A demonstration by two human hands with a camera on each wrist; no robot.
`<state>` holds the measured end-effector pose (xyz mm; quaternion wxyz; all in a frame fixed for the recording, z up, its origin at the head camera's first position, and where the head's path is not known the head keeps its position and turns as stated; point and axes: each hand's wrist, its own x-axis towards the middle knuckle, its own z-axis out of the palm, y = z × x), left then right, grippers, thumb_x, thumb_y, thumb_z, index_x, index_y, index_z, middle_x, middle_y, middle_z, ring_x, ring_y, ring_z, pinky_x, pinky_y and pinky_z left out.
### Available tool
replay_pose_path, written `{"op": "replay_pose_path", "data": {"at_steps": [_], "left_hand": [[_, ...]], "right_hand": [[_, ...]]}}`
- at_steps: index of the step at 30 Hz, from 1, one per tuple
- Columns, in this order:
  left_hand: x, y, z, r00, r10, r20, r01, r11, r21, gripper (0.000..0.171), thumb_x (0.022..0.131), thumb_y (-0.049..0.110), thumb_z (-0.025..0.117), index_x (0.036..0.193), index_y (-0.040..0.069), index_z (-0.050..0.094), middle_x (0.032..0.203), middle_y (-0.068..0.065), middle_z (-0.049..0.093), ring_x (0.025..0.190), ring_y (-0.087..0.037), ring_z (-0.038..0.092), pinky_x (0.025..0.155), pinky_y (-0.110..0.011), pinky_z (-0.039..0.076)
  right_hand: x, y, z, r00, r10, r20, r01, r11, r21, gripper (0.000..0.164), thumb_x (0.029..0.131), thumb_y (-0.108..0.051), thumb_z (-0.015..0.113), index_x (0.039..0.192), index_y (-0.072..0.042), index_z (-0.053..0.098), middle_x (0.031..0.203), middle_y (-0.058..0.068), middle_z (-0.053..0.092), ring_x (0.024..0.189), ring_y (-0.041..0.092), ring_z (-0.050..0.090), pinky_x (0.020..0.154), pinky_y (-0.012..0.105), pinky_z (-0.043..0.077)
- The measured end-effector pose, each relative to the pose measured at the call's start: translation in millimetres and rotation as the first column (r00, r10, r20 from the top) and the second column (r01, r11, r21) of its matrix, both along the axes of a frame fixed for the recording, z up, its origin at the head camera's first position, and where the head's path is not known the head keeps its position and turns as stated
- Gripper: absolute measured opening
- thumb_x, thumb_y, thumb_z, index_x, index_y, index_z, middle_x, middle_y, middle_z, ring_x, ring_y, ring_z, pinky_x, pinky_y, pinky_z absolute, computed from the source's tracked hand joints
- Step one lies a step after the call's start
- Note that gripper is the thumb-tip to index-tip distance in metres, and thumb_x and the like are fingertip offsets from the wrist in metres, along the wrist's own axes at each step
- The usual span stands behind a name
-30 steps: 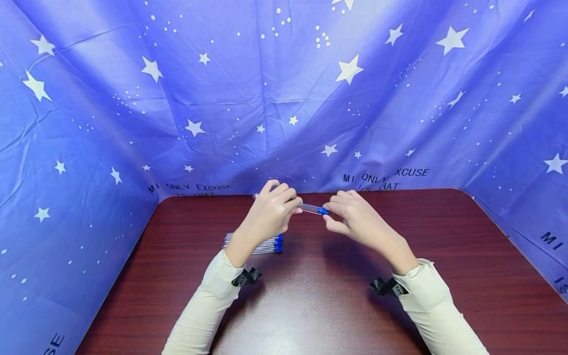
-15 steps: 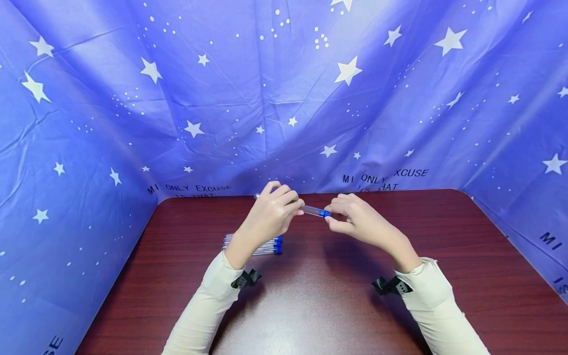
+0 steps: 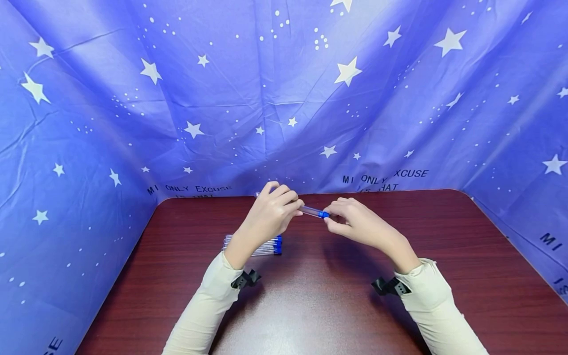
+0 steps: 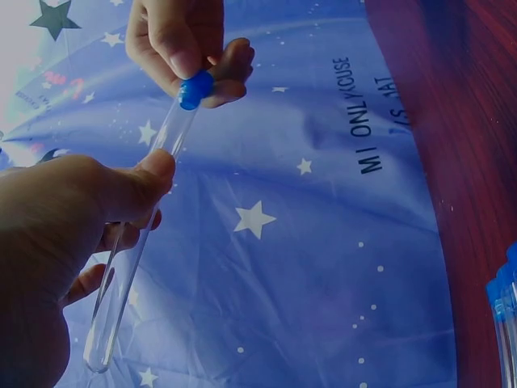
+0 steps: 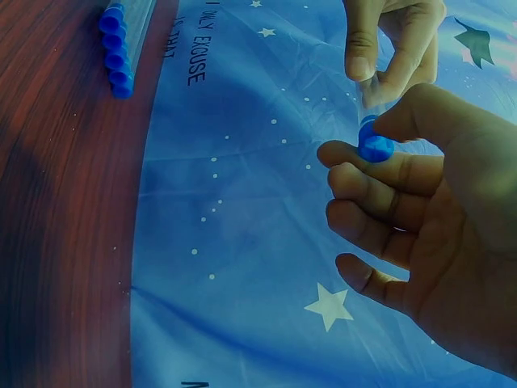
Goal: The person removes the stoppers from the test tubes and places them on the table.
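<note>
A clear glass test tube is held in the air above the far part of the table, slanting down toward its blue stopper. My left hand grips the tube's body, thumb on one side and fingers on the other; its rounded bottom sticks out past the hand in the left wrist view. At the other end, my right hand pinches the blue stopper between thumb and index finger, its other fingers loosely bent. The stopper sits at the tube's mouth; how deep it is seated I cannot tell.
Several more blue-stoppered test tubes lie side by side on the dark red table, partly behind my left wrist. A blue star-patterned curtain rises along the table's back and sides.
My right hand and the stoppered end of the tube have dipped slightly, with small shifts sideways. My left hand has barely moved, and the tubes on the table lie as before.
</note>
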<state>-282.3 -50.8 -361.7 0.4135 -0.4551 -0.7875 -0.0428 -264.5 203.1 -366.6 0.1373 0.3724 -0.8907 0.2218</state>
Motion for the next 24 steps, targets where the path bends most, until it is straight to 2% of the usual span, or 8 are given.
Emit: {"op": "replay_pose_path", "data": {"at_steps": [4,9,16,24], "left_hand": [[-0.1,-0.4,0.2,1.0,0.004,-0.001,-0.004,1.0,0.002,0.01,0.089,0.025,0.079,0.095,0.016,0.079,0.091,0.005,0.072,0.091,-0.016,0.063,0.094,-0.038,0.048],[0.1,-0.9,0.0,1.0,0.009,0.017,-0.009,1.0,-0.001,0.009,0.09,0.025,0.078,0.094,0.016,0.079,0.088,0.005,0.072,0.088,-0.015,0.063,0.094,-0.038,0.048],[0.6,-0.6,0.1,0.999,0.014,0.034,-0.014,1.0,-0.004,0.007,0.089,0.024,0.079,0.091,0.017,0.079,0.086,0.006,0.071,0.086,-0.015,0.062,0.094,-0.038,0.048],[-0.1,-0.8,-0.2,0.999,0.019,0.046,-0.019,1.0,-0.007,0.005,0.09,0.022,0.078,0.089,0.017,0.079,0.083,0.006,0.07,0.083,-0.014,0.061,0.093,-0.037,0.047]], "right_hand": [[0.4,-0.7,-0.1,1.0,0.005,-0.007,-0.005,1.0,0.001,0.01,0.091,-0.01,0.064,0.092,-0.013,0.074,0.074,-0.01,0.055,0.071,0.005,0.047,0.067,0.026,0.043],[1.8,-1.0,0.5,0.996,0.013,-0.093,-0.013,1.0,0.003,0.009,0.09,-0.011,0.064,0.088,-0.014,0.072,0.07,-0.011,0.048,0.07,0.005,0.043,0.068,0.028,0.04],[1.5,-1.8,-1.1,0.976,0.033,-0.215,-0.029,0.999,0.021,0.007,0.086,-0.009,0.066,0.083,-0.014,0.068,0.065,-0.009,0.042,0.068,0.005,0.039,0.069,0.03,0.04],[1.6,-3.2,-1.5,0.962,0.03,-0.27,-0.022,0.999,0.033,0.01,0.09,-0.012,0.062,0.083,-0.011,0.069,0.067,-0.008,0.043,0.069,0.007,0.04,0.07,0.032,0.041]]}}
